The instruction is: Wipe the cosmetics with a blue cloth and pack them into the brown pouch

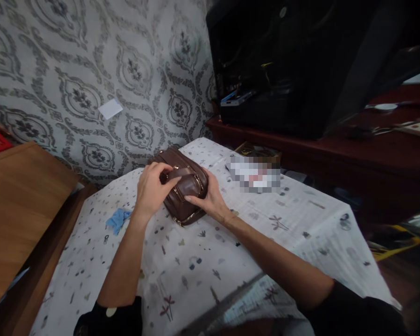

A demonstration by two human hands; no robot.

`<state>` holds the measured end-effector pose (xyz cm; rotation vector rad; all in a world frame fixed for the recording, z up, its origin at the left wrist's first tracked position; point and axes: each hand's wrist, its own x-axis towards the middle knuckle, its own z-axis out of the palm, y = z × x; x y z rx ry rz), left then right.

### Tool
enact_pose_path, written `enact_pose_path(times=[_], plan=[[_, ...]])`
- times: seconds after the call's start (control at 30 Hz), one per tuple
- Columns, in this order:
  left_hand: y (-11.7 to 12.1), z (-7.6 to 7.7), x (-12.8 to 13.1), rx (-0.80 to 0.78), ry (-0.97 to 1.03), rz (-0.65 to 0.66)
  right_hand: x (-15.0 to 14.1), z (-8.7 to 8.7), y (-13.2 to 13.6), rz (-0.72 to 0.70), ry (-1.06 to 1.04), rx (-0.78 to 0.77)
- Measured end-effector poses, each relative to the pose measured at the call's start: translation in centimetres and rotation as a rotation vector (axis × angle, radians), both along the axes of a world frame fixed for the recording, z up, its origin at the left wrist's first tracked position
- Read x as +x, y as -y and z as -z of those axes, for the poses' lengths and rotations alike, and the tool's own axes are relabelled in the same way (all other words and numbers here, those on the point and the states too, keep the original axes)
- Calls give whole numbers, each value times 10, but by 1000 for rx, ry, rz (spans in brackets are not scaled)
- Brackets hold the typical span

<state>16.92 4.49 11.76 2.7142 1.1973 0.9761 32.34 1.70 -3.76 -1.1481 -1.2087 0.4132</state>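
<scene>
A brown leather-look handbag (178, 205) with gold-coloured zips lies on the patterned white tablecloth (182, 275). My left hand (151, 185) is bent over its upper side, thumb and fingers closed on a brown strap (185, 171) that runs across the bag. My right hand (213, 198) clasps the bag's right side, thumb on the top face and the other fingers mostly hidden behind it. A crumpled blue cloth (117, 220) rests to the left of the bag, touched by neither hand.
A blurred-out item (254, 175) lies on the table right of the bag. Behind stands a large black screen (283, 70) on a dark red cabinet (301, 154). At the left is a wooden panel (28, 200); the patterned wall (133, 65) bounds the far side.
</scene>
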Motion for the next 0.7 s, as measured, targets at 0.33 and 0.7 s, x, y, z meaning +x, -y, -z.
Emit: enact_pose_path(times=[0.33, 0.7], plan=[[-3, 12, -17, -89, 119, 49, -1, 3, -2, 32, 13, 28], [18, 21, -16, 107, 105, 202, -1, 0, -1, 35, 44, 45]])
